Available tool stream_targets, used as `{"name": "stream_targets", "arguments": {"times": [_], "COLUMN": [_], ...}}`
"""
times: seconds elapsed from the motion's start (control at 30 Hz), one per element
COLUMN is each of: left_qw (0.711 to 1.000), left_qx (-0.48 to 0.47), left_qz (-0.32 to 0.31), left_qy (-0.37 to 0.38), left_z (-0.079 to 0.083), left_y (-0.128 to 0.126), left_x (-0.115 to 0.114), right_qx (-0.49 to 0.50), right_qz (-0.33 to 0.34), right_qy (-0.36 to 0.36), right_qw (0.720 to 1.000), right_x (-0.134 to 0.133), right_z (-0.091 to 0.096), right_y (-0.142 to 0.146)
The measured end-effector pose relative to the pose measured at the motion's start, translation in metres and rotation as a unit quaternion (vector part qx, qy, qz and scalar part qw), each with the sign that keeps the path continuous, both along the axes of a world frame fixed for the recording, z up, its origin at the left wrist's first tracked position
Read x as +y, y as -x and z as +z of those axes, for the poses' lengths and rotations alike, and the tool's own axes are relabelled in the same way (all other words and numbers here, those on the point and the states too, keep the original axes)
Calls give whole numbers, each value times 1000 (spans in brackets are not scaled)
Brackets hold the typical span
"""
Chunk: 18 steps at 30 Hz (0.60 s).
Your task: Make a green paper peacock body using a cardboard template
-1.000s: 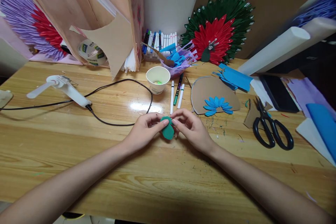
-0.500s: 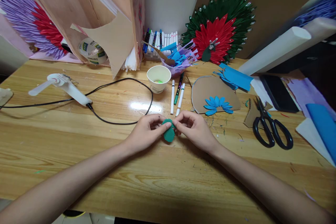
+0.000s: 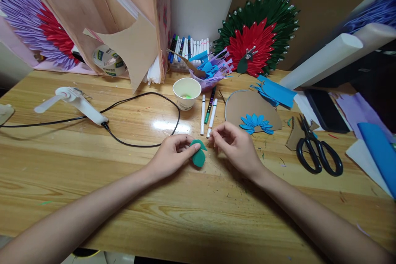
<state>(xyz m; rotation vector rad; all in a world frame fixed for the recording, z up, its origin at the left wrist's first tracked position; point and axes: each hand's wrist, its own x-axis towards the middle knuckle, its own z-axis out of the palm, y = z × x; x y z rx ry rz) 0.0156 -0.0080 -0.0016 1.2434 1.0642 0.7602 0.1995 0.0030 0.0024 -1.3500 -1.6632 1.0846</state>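
Observation:
Between the thumb and fingers of my left hand (image 3: 173, 152) is a small green bird-shaped cutout (image 3: 198, 158), with a rounded body and a pointed tip facing right. My right hand (image 3: 233, 146) hovers just to its right, apart from it. Its thumb and forefinger are pinched together; whatever they hold, if anything, is too small to make out. Beyond my hands lie two white markers (image 3: 212, 119) and a dark patterned pen (image 3: 210, 105). Behind my right hand, blue petals (image 3: 256, 123) form a fan on a rounded cardboard piece (image 3: 252, 105).
Black-handled scissors (image 3: 318, 154) rest at the right beside a phone (image 3: 327, 109) and blue sheets (image 3: 377, 156). A paper cup (image 3: 187, 90) and a purple basket (image 3: 213, 82) stand at the back. On the left is a white glue gun (image 3: 82, 105) with a looping black cord (image 3: 148, 146).
My right hand has drawn away to the right from the green cutout, leaving a gap. My left hand keeps holding the cutout in nearly the same place.

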Motion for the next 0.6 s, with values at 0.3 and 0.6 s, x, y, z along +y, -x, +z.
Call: {"name": "stream_targets", "arguments": {"times": [0.3,0.6], "left_qw": [1000,998], "left_qx": [-15,-22], "left_qz": [26,53], "left_qy": [8,19], "left_z": [1,10], "left_y": [3,2], "left_x": [4,10], "right_qx": [315,137], "right_qz": [-92,108], "right_qy": [49,171], "right_qw": [943,970], "right_x": [42,26], "right_z": [29,26], "right_y": [-36,-23]}}
